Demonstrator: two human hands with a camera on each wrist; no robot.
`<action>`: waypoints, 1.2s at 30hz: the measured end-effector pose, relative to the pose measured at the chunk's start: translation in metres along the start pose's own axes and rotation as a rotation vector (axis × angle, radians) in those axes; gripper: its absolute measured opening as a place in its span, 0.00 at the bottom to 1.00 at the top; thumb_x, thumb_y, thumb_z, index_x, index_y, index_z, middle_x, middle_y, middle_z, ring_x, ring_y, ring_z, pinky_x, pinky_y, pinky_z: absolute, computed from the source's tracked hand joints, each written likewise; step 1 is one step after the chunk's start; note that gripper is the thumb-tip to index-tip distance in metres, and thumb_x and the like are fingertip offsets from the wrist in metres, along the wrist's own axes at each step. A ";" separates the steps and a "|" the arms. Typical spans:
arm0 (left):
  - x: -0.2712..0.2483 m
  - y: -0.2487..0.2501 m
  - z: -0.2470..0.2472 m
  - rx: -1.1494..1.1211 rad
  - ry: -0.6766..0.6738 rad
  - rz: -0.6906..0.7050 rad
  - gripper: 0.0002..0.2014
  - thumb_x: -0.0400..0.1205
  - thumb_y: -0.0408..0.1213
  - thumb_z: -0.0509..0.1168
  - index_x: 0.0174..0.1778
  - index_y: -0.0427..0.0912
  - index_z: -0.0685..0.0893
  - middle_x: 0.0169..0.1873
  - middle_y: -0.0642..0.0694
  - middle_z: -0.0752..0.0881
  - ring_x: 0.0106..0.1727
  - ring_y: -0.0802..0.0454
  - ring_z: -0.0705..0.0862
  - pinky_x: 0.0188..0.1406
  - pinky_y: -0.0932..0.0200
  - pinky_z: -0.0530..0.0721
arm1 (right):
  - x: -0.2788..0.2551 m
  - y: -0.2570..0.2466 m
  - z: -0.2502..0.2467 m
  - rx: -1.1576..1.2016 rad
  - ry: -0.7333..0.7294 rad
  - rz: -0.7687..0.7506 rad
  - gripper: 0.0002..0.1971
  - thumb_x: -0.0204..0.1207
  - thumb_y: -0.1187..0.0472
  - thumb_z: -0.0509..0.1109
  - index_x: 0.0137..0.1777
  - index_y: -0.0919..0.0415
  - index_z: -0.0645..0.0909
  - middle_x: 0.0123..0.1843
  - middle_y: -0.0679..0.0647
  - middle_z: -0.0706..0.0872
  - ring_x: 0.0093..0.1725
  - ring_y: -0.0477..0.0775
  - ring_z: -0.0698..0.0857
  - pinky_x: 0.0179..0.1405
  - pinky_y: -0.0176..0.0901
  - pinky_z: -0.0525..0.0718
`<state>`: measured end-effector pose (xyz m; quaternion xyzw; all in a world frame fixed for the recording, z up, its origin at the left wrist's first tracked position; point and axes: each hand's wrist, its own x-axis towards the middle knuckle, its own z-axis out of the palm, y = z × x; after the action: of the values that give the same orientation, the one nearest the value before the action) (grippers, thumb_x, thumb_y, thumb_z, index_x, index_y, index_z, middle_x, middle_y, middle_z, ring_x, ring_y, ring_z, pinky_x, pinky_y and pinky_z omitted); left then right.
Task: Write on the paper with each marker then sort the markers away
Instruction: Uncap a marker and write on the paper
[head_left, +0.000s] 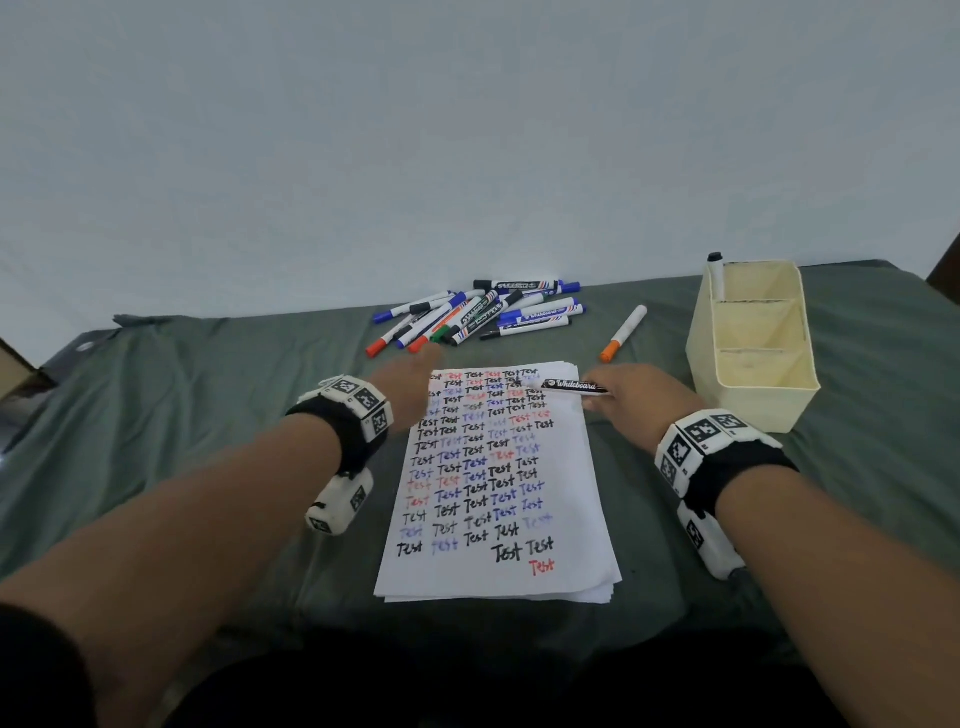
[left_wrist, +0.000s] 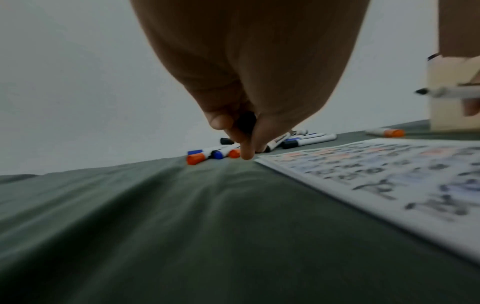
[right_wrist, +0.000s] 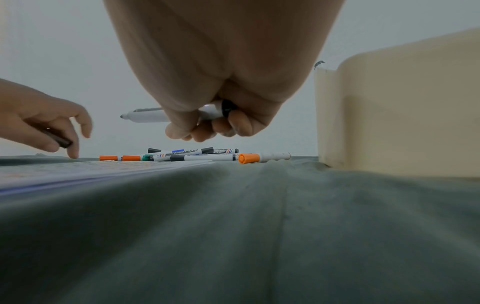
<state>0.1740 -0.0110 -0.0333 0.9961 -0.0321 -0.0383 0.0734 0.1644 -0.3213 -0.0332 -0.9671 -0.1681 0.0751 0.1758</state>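
My right hand grips an uncapped black whiteboard marker, its tip pointing left over the top right of the paper. The right wrist view shows that marker held level above the cloth. My left hand hovers at the paper's top left corner, close to the marker pile, and pinches a black cap between thumb and fingers. The paper stack is covered with rows of "Test" in black, blue and red.
A cream organiser with three compartments stands at the right; one dark-capped marker stands in its far compartment. A lone orange-capped marker lies between the pile and the organiser. Green cloth covers the table, with a wall behind.
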 end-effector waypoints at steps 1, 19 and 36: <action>-0.001 -0.010 -0.004 0.038 -0.022 -0.035 0.14 0.84 0.32 0.60 0.64 0.47 0.69 0.36 0.47 0.84 0.32 0.52 0.83 0.27 0.56 0.81 | 0.000 0.001 0.000 0.001 0.007 -0.003 0.10 0.88 0.53 0.64 0.64 0.53 0.82 0.55 0.55 0.85 0.58 0.59 0.84 0.51 0.47 0.77; -0.016 -0.056 -0.013 0.238 -0.142 -0.148 0.26 0.84 0.41 0.70 0.79 0.51 0.73 0.64 0.46 0.86 0.65 0.46 0.83 0.65 0.47 0.84 | 0.003 0.003 0.004 -0.009 0.035 0.001 0.08 0.87 0.52 0.65 0.62 0.50 0.81 0.56 0.53 0.87 0.54 0.55 0.83 0.54 0.50 0.80; -0.035 0.001 0.054 0.204 -0.340 0.121 0.56 0.55 0.93 0.37 0.79 0.77 0.30 0.86 0.50 0.29 0.87 0.35 0.34 0.84 0.32 0.43 | 0.000 0.004 0.003 0.059 0.089 0.004 0.25 0.88 0.52 0.65 0.82 0.37 0.67 0.73 0.57 0.83 0.68 0.60 0.83 0.57 0.45 0.77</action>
<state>0.1347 -0.0177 -0.0837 0.9738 -0.1074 -0.1978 -0.0320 0.1653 -0.3239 -0.0376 -0.9641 -0.1560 0.0373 0.2114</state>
